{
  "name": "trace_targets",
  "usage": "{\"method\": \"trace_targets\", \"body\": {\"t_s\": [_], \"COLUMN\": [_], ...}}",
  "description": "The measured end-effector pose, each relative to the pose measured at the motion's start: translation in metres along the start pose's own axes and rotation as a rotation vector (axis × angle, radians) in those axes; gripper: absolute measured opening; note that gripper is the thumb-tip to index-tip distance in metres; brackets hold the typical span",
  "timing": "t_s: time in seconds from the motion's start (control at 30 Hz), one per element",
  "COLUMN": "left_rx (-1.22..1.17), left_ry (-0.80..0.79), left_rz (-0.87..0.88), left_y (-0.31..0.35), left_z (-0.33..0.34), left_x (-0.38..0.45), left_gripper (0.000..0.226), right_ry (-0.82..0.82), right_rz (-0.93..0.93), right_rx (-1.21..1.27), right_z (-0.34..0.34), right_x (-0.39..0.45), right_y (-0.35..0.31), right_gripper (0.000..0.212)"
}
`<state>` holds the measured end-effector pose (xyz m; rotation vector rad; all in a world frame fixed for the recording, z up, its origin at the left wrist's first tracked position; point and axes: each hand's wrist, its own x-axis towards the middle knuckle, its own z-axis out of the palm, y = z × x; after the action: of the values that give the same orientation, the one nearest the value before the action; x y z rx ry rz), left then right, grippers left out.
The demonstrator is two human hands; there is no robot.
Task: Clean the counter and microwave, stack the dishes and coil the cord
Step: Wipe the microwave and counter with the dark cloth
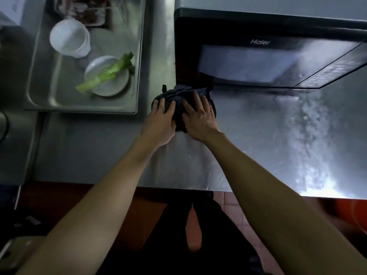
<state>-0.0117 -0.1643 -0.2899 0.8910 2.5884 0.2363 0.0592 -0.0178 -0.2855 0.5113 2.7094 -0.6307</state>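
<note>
A dark bunched cloth [179,94] lies on the steel counter [258,135] by the front left corner of the black microwave [258,56]. My left hand [160,120] and my right hand [198,118] both rest on the cloth with fingers spread and fairly straight, pressing it down. Part of the cloth reaches under the microwave's door edge. In the steel tray [39,92] at the left sit a white cup [69,40] and a white plate [111,84] with a green leek stalk [105,74] across it. No cord is visible.
A dark container with food [87,10] sits at the tray's far end. The counter right of the cloth shows wet streaks [309,132]. The counter's front edge runs above red floor tiles [238,205]. A dim object lies at the bottom left.
</note>
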Motion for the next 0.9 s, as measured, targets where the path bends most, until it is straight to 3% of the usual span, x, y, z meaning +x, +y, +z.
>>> {"method": "trace_targets", "body": {"t_s": [0.43,0.63,0.9], "left_rx": [0.004,0.014,0.028], "left_ry": [0.067,0.032,-0.002], "left_rz": [0.019,0.027,0.169], "left_y": [0.022,0.088,0.212], "left_z": [0.031,0.051,0.085], "left_x": [-0.09,-0.107,-0.107], "left_gripper": [0.065,0.066,0.061], "right_ry": [-0.053,0.003,0.071], "right_rz": [-0.135,-0.122,0.001], "right_rx": [-0.083,-0.089,-0.016], "right_z": [0.027,0.031,0.013], "right_x": [-0.083,-0.131,-0.206], "right_y": [0.026,0.085,0.195], "right_gripper": [0.064,0.068,0.078]}}
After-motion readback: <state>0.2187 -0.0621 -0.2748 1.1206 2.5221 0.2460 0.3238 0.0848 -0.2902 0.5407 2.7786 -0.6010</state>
